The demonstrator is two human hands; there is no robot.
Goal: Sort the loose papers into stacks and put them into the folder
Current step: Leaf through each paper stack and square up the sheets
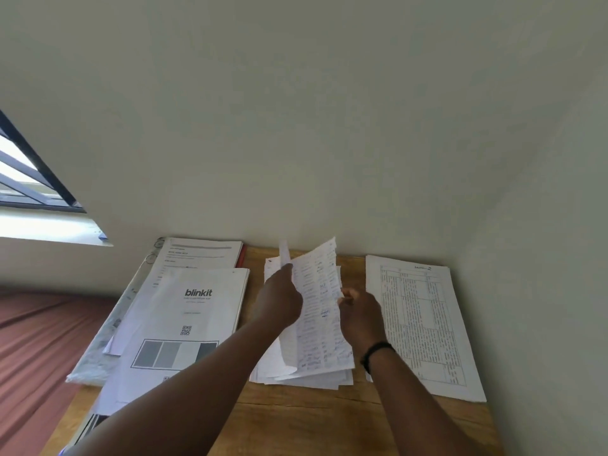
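On the wooden table (322, 419) lie three groups of paper. A handwritten sheet (317, 307) stands lifted over the middle stack (316, 378); my left hand (279, 301) grips its left edge near the top, and my right hand (360, 319) pinches its right edge. To the left lies a pile topped by a printed "blinkit" sheet (184, 320), with another printed sheet (197, 255) behind it. A stack with a printed table (424, 327) lies at the right. A red edge, perhaps the folder (241, 256), shows behind the left pile.
A pale wall (329, 126) rises right behind the table and closes in on the right side. A window (29, 179) is at the left. A reddish-brown cloth (36, 350) spreads left of the table. A patterned plastic cover (98, 350) lies under the left pile.
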